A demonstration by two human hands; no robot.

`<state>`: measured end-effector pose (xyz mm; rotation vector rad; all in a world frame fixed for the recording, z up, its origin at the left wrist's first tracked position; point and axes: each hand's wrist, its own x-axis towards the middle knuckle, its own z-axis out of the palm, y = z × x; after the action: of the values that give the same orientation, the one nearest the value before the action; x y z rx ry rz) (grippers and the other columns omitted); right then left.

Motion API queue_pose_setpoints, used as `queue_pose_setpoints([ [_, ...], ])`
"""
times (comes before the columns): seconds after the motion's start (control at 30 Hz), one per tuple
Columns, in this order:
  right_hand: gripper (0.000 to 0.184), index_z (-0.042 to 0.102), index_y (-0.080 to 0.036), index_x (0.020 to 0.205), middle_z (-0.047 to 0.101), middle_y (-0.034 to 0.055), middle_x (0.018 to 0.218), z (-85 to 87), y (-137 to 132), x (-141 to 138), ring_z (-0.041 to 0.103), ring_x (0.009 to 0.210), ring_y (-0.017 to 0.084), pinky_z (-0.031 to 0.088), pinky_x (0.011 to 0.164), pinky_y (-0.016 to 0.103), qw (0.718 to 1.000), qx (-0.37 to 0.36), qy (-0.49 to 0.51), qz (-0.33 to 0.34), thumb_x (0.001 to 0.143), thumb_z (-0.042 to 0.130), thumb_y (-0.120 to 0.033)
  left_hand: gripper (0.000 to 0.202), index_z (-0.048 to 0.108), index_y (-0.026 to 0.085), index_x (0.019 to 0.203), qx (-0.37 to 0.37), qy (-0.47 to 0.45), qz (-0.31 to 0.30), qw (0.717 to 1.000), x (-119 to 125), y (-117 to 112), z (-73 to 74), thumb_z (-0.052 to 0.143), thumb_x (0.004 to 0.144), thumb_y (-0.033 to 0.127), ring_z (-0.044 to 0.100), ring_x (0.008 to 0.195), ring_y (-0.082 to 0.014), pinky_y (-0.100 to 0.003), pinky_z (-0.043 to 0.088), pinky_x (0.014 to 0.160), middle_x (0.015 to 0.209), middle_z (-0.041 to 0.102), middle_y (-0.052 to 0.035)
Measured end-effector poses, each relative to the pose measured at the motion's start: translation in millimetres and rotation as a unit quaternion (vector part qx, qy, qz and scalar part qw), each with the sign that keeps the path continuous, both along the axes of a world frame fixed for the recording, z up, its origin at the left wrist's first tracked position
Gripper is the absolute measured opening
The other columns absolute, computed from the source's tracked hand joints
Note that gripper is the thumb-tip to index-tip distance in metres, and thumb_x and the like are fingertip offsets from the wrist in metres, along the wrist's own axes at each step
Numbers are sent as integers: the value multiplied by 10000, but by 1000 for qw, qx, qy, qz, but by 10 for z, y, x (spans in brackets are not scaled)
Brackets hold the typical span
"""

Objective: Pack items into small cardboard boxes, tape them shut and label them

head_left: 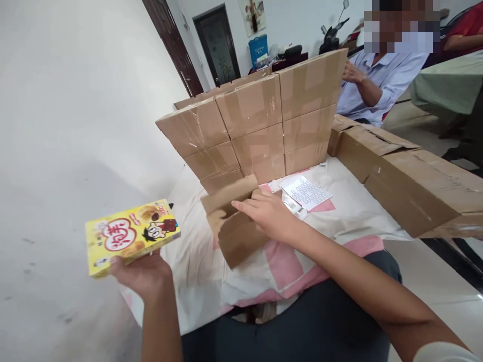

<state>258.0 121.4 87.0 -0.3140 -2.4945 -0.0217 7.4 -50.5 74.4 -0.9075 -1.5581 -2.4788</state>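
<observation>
My left hand point(141, 271) is closed round the near edge of a yellow snack box point(132, 234), with the thumb on its front. The snack box, printed with a cartoon figure and round puffs, is held up at the left by the wall. My right hand point(266, 213) is at a small open cardboard box point(243, 239), its fingers bent over the rim and the fingertips partly hidden. The cardboard box is tilted on the cloth-covered table, its flaps raised. Just beyond the right hand lie a white device point(296, 207) and a printed sheet point(307, 192).
Stacked, taped cardboard cartons point(256, 118) form a wall behind the open box. More brown cartons point(418, 176) line the right side. A patterned cloth point(287, 264) covers the table. Another person in a light shirt point(392, 75) sits beyond the cartons. The white wall point(75, 125) bounds the left.
</observation>
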Motion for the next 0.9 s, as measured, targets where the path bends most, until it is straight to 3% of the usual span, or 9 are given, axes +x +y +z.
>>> queue_pose_setpoints([
  [0.13, 386, 672, -176, 1084, 721, 66, 903, -10, -137, -39, 605, 823, 219, 352, 762, 358, 999, 10, -35, 37, 751, 580, -4, 573, 503, 283, 1370, -52, 112, 26, 992, 288, 34, 307, 531, 864, 552, 621, 1194, -287, -471, 594, 917, 1289, 621, -76],
  [0.3, 128, 678, -194, 898, 697, 40, 791, 22, -194, -25, 547, 645, 174, 239, 600, 331, 999, -11, -31, -19, 870, 554, -177, 665, 563, 180, 1216, -101, 172, 55, 978, 570, 198, 147, 803, 712, 543, 678, 1071, -266, -399, 599, 894, 1142, 674, -113],
  [0.43, 194, 684, -183, 861, 703, 42, 758, -9, -70, 1, 530, 600, 157, 186, 562, 323, 1000, 7, -6, -28, 905, 500, -221, 514, 568, 174, 1133, -159, 209, -28, 965, 527, 333, 160, 742, 780, 505, 693, 933, -217, -321, 593, 773, 1053, 672, -79],
  [0.5, 214, 689, -184, 853, 700, 39, 722, -55, 4, -9, 515, 571, 153, 187, 559, 320, 999, 15, 20, -43, 901, 485, -228, 429, 581, 186, 1124, -233, 260, -110, 930, 494, 425, 282, 721, 795, 423, 680, 870, -198, -295, 569, 731, 1021, 674, -60],
  [0.57, 224, 686, -183, 820, 694, 39, 691, -104, 62, -26, 512, 553, 154, 195, 557, 320, 997, 19, 40, -62, 893, 481, -235, 430, 602, 206, 1134, -339, 329, -188, 861, 496, 546, 435, 743, 744, 318, 664, 832, -200, -290, 537, 721, 993, 688, -43],
  [0.63, 220, 673, -180, 772, 693, 41, 676, -140, 100, -39, 526, 549, 153, 214, 558, 318, 996, 17, 51, -70, 877, 486, -229, 425, 637, 223, 1078, -432, 381, -225, 786, 526, 687, 573, 772, 676, 253, 626, 715, -198, -286, 493, 690, 820, 674, -3],
  [0.7, 205, 670, -180, 775, 707, 40, 686, -157, 120, -37, 547, 551, 150, 238, 559, 312, 995, 13, 64, -71, 867, 491, -220, 344, 657, 230, 947, -482, 405, -228, 742, 547, 816, 682, 798, 636, 264, 536, 566, -179, -278, 442, 638, 609, 569, 44],
  [0.8, 201, 670, -182, 804, 694, 25, 638, -157, 129, -5, 553, 522, 144, 275, 546, 298, 988, 32, 121, -89, 875, 484, -209, 365, 655, 216, 934, -482, 413, -207, 744, 495, 883, 845, 806, 634, 360, 521, 550, -176, -274, 418, 607, 617, 592, 30],
  [0.9, 189, 652, -184, 790, 630, -9, 546, -150, 119, 30, 533, 475, 128, 322, 515, 284, 967, 100, 217, -93, 876, 483, -169, 460, 596, 219, 1135, -460, 391, -182, 776, 391, 758, 1065, 725, 733, 400, 646, 772, -222, -302, 483, 674, 947, 716, -34],
])
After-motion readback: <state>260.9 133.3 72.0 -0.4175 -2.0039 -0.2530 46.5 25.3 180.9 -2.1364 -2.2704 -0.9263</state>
